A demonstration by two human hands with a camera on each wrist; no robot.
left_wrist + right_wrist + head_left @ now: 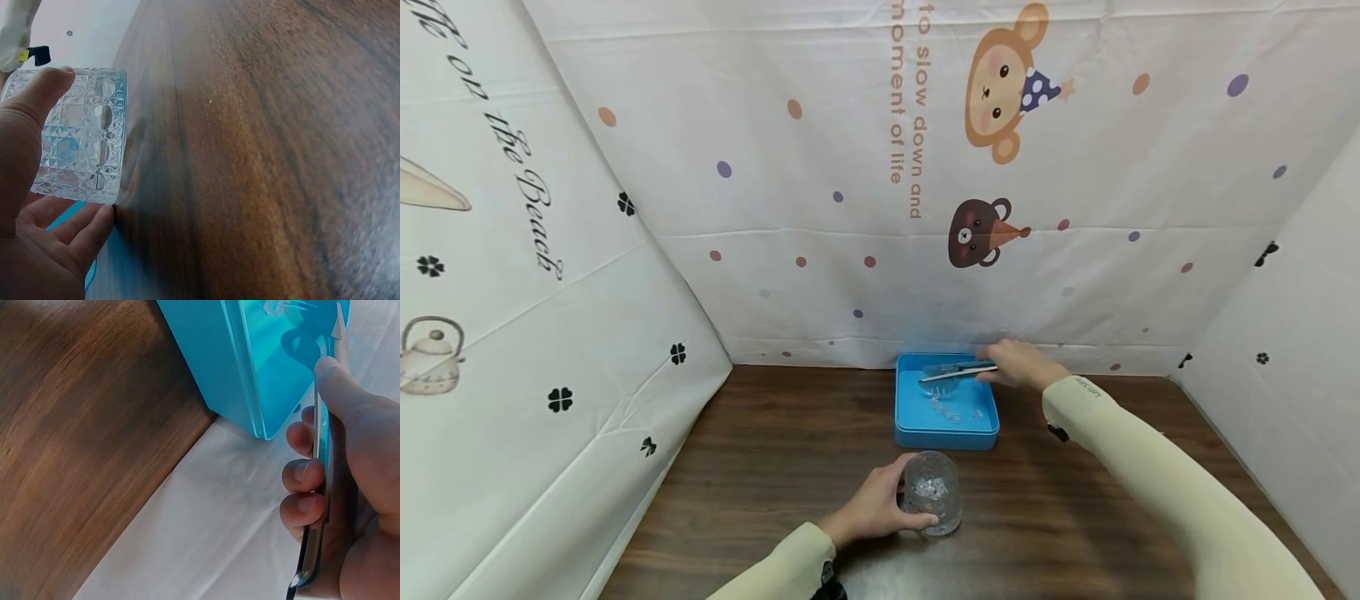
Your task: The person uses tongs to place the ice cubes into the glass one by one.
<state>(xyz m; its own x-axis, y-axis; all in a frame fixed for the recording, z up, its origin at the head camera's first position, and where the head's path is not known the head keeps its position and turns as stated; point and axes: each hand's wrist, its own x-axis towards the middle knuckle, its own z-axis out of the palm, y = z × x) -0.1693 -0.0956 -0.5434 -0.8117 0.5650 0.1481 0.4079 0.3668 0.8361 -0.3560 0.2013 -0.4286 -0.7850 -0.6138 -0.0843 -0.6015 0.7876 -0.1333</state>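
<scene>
- Tongs (958,374) in the right hand (1018,364), extended over the blue tray (946,439); glass (932,496) in the left hand (876,502), on the near side of the blue tray.
- Back cloth (850,108), behind the blue tray: sideways lettering (922,73) reads "to slow down and" and "moment of life", beside a party-hatted monkey (982,87) and bear (964,237).
- Left cloth (602,325), left of the blue tray: script (512,137), cut at the edge of view, reads "on the Beach" after a partial word; a kettle (430,367) is printed below.
- Table (775,467), beneath the blue tray: dark wood grain.
- Right sleeve (1150,454), right of the blue tray: cream, with lettering near the wrist too small to read.
- Blue tray: rectangular, low-walled, its far edge near the back cloth.
- Glass: transparent, cut-patterned; clasped between left thumb and fingers.
- Tongs: slender, metallic; right fingers curled firmly round them. Whether the tips meet or pinch anything cannot be told.
- Clear pieces (945,409): small, scattered on the floor of the blue tray.
</scene>
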